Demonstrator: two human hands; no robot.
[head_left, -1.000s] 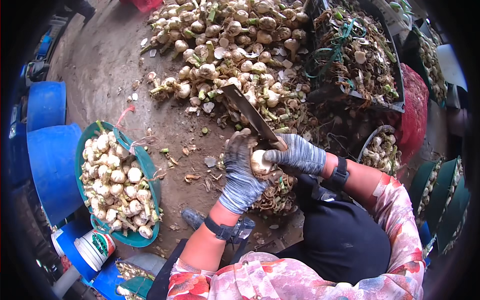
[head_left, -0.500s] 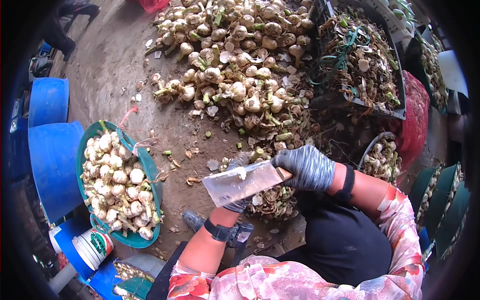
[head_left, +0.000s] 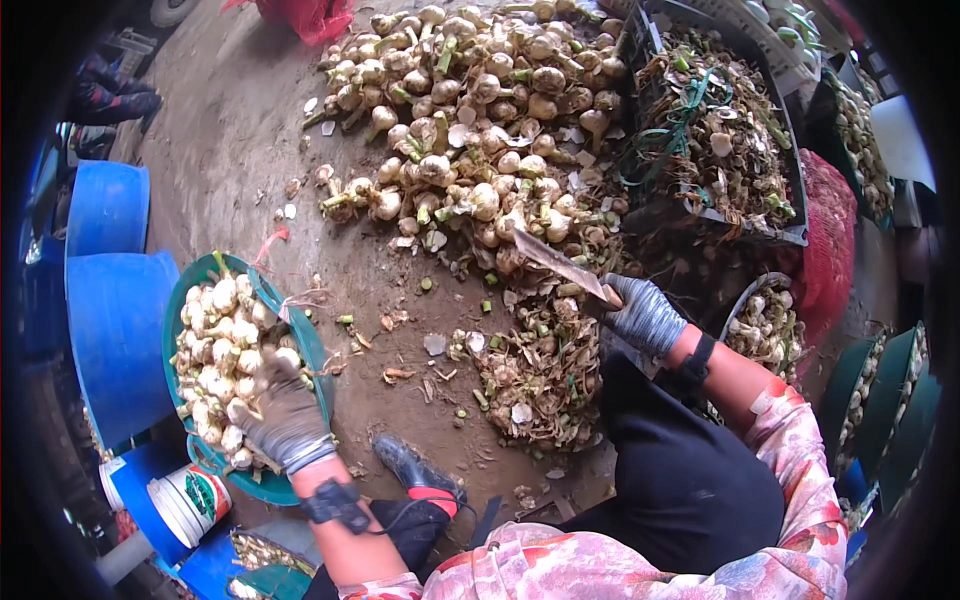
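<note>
My right hand (head_left: 645, 315), in a grey glove, is closed round the wooden handle of a cleaver (head_left: 560, 262). Its blade is seen nearly edge-on and points up and left toward the heap of garlic bulbs (head_left: 480, 190). Over at the left, my gloved left hand (head_left: 285, 415) reaches over the near right side of a green basket (head_left: 310, 350) filled with trimmed garlic (head_left: 215, 345). Its fingers are somewhat blurred, but the thumb stands apart from them and no bulb shows held between them.
A pile of stalk and skin scraps (head_left: 540, 380) lies before my knees. Beyond it on the right stands a black crate (head_left: 790, 232) full of trimmings, beside a red mesh sack (head_left: 828, 240). Blue barrels (head_left: 115, 340) and a white bucket (head_left: 185, 500) line the left side.
My left hand has moved from behind the cleaver blade to the basket on the left. The right hand has shifted slightly right, and the cleaver has turned from broadside to nearly edge-on.
</note>
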